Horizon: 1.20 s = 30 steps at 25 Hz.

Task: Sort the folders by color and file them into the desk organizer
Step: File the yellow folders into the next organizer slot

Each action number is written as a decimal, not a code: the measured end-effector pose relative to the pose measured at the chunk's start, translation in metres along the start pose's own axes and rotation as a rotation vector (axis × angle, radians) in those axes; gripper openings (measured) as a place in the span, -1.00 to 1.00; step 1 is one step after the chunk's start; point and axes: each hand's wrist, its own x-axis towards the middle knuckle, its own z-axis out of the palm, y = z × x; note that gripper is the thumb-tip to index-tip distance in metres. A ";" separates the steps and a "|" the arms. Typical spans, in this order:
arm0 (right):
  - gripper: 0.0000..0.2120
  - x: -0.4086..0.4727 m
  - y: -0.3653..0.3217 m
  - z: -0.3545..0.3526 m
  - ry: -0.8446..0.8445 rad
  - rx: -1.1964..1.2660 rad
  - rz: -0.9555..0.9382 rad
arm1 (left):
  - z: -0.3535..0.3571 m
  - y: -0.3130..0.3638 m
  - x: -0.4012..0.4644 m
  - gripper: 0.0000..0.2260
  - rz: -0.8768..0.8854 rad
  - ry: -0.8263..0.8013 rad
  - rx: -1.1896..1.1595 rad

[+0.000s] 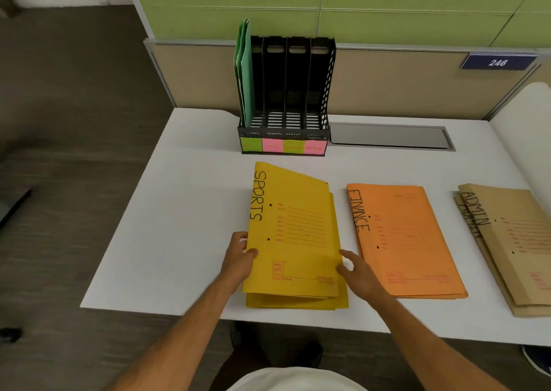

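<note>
A stack of yellow folders [295,235] marked SPORTS lies on the white desk in front of me. My left hand [238,256] grips its left edge, thumb on top, and that side is lifted a little. My right hand [356,271] touches the stack's right edge with fingers spread. Orange folders [408,241] marked FINANCE lie to the right, and brown folders [512,247] marked ADMIN at the far right. The black desk organizer [293,92] stands at the back with four slots. Green folders [246,71] stand upright in its leftmost slot.
Coloured sticky labels [283,145] line the organizer's front. A grey cable hatch [390,135] is set into the white desk [179,211] right of the organizer. A partition wall with a plate reading 246 [498,62] rises behind. The desk's left edge drops to dark floor.
</note>
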 end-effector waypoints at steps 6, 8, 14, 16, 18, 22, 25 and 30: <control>-0.49 0.021 -0.049 0.017 0.085 0.462 0.139 | -0.053 0.021 0.029 -0.69 0.029 -0.063 -0.092; -0.47 0.030 -0.065 0.025 0.043 0.618 0.189 | -0.074 0.028 0.041 -0.68 0.030 -0.105 -0.110; -0.50 0.054 -0.104 0.045 0.036 0.885 0.159 | -0.130 0.029 0.080 -0.64 0.011 -0.229 -0.159; -0.50 0.054 -0.113 0.043 -0.009 0.955 0.161 | -0.137 0.029 0.085 -0.63 0.006 -0.289 -0.150; -0.51 0.053 -0.124 0.044 -0.068 0.984 0.155 | -0.144 0.034 0.095 -0.64 0.014 -0.371 -0.121; -0.46 0.050 -0.151 0.032 0.002 0.855 0.147 | -0.139 0.059 0.124 -0.65 0.050 -0.412 0.009; -0.66 0.054 -0.165 0.020 0.124 0.855 0.019 | -0.131 0.076 0.147 -0.64 0.137 -0.339 0.200; -0.73 0.063 -0.197 0.002 0.313 0.633 -0.160 | -0.132 0.118 0.197 -0.46 0.384 -0.192 0.589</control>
